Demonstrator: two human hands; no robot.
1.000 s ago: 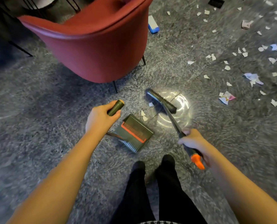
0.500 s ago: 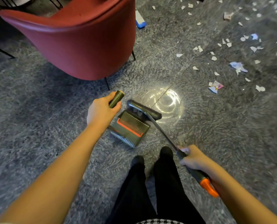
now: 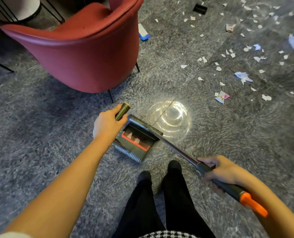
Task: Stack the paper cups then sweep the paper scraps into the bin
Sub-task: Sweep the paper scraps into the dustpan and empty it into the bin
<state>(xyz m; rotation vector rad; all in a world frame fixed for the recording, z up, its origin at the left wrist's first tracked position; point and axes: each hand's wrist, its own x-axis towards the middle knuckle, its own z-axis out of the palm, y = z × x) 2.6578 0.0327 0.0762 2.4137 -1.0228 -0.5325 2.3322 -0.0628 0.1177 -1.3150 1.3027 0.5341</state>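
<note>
Gripping the top of the dustpan handle (image 3: 123, 111), the left hand (image 3: 106, 126) has its fingers curled tight round it. The right hand (image 3: 223, 170) has its fingers curled round the broom stick (image 3: 177, 152). The broom head (image 3: 143, 125) sits right at the mouth of the dustpan (image 3: 136, 148), and a few white bits (image 3: 131, 136) lie inside. Most of the paper scraps (image 3: 218, 68) lie on the floor (image 3: 39, 134), well off to the right. No bin or cups show.

If the pan tips, the bits inside could slide back out. A hard push with the broom could flick light scraps away. The red chair (image 3: 84, 54) is near, so the pan could bump it.
</note>
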